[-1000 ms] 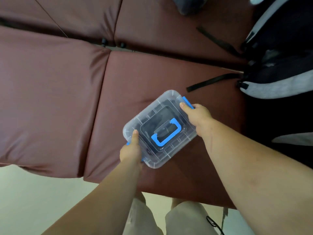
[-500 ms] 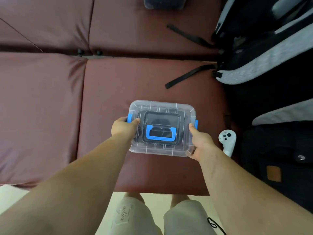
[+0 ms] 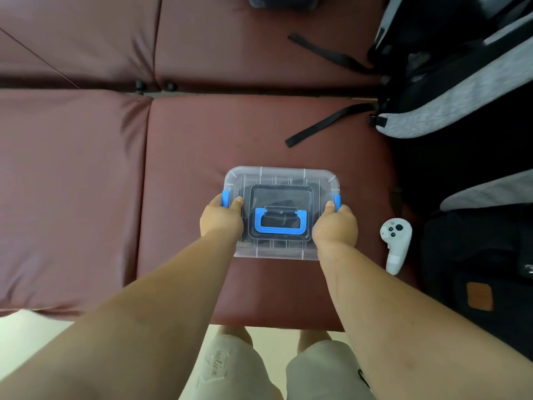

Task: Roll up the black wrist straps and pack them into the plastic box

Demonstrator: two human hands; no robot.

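Clear plastic box [image 3: 281, 176], blue handle [image 3: 280, 222]

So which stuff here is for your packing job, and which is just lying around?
For the job: plastic box, black wrist straps seen darkly inside, left hand and right hand gripping its sides.
Just lying about: white controller, grey backpack, dark bag.

Left hand [image 3: 221, 220]: grips the left end of the plastic box [image 3: 281, 176], thumb on top of the lid, fingers curled down over the side.
Right hand [image 3: 335, 226]: grips the right end the same way, thumb up on the lid edge.
Arms: both forearms bare, stretched forward, drawing slightly together toward the hands.
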